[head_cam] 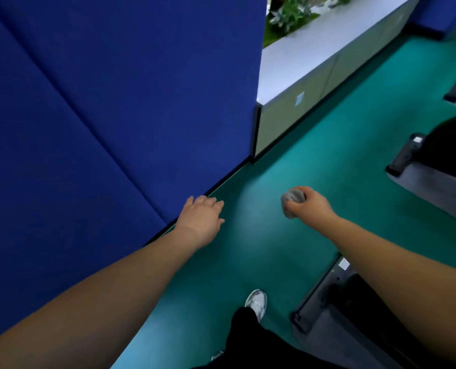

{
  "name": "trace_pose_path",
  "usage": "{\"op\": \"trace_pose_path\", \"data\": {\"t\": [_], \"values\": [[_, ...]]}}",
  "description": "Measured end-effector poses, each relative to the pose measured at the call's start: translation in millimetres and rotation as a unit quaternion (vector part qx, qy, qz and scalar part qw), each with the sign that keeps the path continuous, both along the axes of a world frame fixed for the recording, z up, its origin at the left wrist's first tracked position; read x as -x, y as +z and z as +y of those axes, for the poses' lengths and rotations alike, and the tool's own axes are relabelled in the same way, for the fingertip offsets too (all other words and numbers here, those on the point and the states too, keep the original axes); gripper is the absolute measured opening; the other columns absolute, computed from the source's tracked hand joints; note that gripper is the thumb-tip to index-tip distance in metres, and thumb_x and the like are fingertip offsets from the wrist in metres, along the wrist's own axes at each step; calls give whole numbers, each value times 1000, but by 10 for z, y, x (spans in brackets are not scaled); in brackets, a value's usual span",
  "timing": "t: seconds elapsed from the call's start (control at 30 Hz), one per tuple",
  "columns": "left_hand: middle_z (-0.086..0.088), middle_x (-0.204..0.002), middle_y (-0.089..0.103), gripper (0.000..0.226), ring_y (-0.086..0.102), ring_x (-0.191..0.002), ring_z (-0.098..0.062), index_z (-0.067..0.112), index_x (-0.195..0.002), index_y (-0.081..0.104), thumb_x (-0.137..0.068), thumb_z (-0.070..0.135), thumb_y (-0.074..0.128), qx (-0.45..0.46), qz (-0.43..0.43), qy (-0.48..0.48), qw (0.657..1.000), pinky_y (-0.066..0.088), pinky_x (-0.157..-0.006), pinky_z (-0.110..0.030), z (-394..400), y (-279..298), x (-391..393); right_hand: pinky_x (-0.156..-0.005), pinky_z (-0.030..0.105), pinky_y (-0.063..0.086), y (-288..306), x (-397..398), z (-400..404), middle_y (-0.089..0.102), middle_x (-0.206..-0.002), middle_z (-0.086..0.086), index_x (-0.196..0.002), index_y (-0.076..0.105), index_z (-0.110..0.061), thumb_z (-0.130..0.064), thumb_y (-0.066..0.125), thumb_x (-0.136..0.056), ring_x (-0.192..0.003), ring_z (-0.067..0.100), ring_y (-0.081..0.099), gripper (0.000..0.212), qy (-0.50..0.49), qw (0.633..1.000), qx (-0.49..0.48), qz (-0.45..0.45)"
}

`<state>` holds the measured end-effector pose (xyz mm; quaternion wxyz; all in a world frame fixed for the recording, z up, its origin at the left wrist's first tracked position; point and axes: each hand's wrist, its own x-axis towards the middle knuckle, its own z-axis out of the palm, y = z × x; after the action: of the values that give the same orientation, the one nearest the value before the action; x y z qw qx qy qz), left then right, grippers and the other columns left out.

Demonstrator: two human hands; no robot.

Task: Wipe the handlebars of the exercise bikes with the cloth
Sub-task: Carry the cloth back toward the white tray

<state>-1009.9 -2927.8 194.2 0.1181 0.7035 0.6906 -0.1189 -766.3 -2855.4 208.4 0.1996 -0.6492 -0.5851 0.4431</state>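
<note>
Right hand [310, 206]: fingers curled tight around the balled grey cloth [292, 202], held in the air above the green floor [314, 145]. Left hand [201, 218]: fingers relaxed, extended, holding nothing, near the base of the blue partition [115, 102]. Grey equipment bases [325, 296] stand on the floor at right.

Right hand [310, 206] grips a balled-up grey cloth [292, 201], fingers curled round it, held over the green floor [328, 161]. Left hand [201, 219] is extended, fingers relaxed, holding nothing, near the base of a blue padded partition [115, 102]. White sneaker [257, 302] and black trouser leg [248, 339] below. Dark base feet of exercise machines [405, 155] along the right edge. Grey-white cabinet [301, 102] with green plants [290, 14] on top beyond the partition.
</note>
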Motion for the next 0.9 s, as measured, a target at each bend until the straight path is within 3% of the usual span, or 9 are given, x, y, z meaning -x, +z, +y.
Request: {"op": "trace_pose_path", "data": {"t": [0.13,0.33,0.53,0.77,0.9], "values": [[-2,-149,34,53,25,-138,-22,19,-147,26,-99,41,35,-9,-7,-18,1000,12,-116,-43,690,7,-101,-64,33,57,-105,-72,516,57,-97,3,-123,53,-25,-14,54,-87,-68,19,59,38,-49,995,48,71],[-2,-147,36,51,25,-138,-23,19,-145,29,-99,40,35,-13,-20,-53,998,11,-116,-43,1497,25,-338,-56,26,53,-148,-234,1195,58,-76,5,-92,61,-21,-10,49,-79,-58,17,53,21,-93,991,62,69],[-2,-153,28,54,23,-140,-23,20,-147,24,-99,41,34,7,-29,-68,997,12,-116,-42,2320,-27,-518,-61,31,57,-152,-522,1746,58,-87,-2,-100,59,-15,-9,74,-73,-62,18,58,31,-106,993,35,35],[-1,-148,35,53,28,-136,-24,21,-145,28,-97,41,37,-8,-20,-166,986,18,-114,-42,3524,-29,-767,-51,23,55,-251,-803,2494,59,-93,4,-106,57,-16,-9,69,-75,-58,18,61,34,-164,986,37,-7],[-1,-146,37,51,30,-134,-24,21,-143,30,-97,41,37,-13,-12,-221,975,21,-112,-42,4291,-43,-896,-57,29,53,-178,-868,3035,62,-87,6,-106,56,-16,-10,66,-75,-61,22,62,32,-204,978,27,-28]]}}
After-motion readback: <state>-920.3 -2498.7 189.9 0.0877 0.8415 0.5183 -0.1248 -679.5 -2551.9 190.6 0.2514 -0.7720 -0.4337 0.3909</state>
